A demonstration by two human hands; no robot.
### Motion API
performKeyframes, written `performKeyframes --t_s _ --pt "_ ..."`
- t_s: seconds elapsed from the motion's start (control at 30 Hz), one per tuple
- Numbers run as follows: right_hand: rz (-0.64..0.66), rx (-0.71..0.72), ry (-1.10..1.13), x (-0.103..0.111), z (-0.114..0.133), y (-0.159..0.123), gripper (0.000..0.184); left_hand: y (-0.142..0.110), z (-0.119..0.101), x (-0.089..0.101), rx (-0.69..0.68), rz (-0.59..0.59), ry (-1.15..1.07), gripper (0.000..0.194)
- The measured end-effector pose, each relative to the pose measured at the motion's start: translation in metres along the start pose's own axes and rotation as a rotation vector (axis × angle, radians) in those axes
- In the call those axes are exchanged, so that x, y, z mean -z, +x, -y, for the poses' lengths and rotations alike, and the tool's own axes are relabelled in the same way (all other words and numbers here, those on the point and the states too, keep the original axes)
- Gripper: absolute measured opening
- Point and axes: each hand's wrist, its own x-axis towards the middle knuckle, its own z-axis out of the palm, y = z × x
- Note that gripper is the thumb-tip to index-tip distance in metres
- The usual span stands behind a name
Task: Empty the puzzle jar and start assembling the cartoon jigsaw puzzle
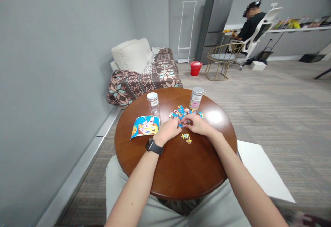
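Puzzle pieces [181, 111] partly behind fingers [188, 117], jar lettering [196, 97] unreadable

Puzzle pile [184, 110] lay on the far half of the bench [186, 172]; left hand [169, 130] at its near left edge, right hand [198, 124] at its near right. Small piece cluster [186, 136] sat nearer the wearer, apart from the pile. Picture sheet [145, 125] lay left of the left hand; left jar [153, 102] stood just behind the sheet's right part, right jar [197, 97] behind the pile, to its right. Beyond the bench: sofa [155, 77] behind left, cushion [132, 55] on it, bucket [196, 69] right of sofa, chair [222, 58] right of bucket, fridge [217, 13] behind chair
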Motion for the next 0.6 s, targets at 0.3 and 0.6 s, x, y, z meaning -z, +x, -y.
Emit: performKeyframes --t_s 0.3,0.6 --pt "-0.024 0.068 -0.052 -0.001 -0.005 -0.001 0.024 -0.001 -0.001 0.003 -0.006 -0.007 -0.058 0.020" --pt "-0.097 0.048 -0.094 -0.001 -0.011 0.000 0.012 -0.001 0.002 0.000 0.042 -0.026 -0.048 0.025"
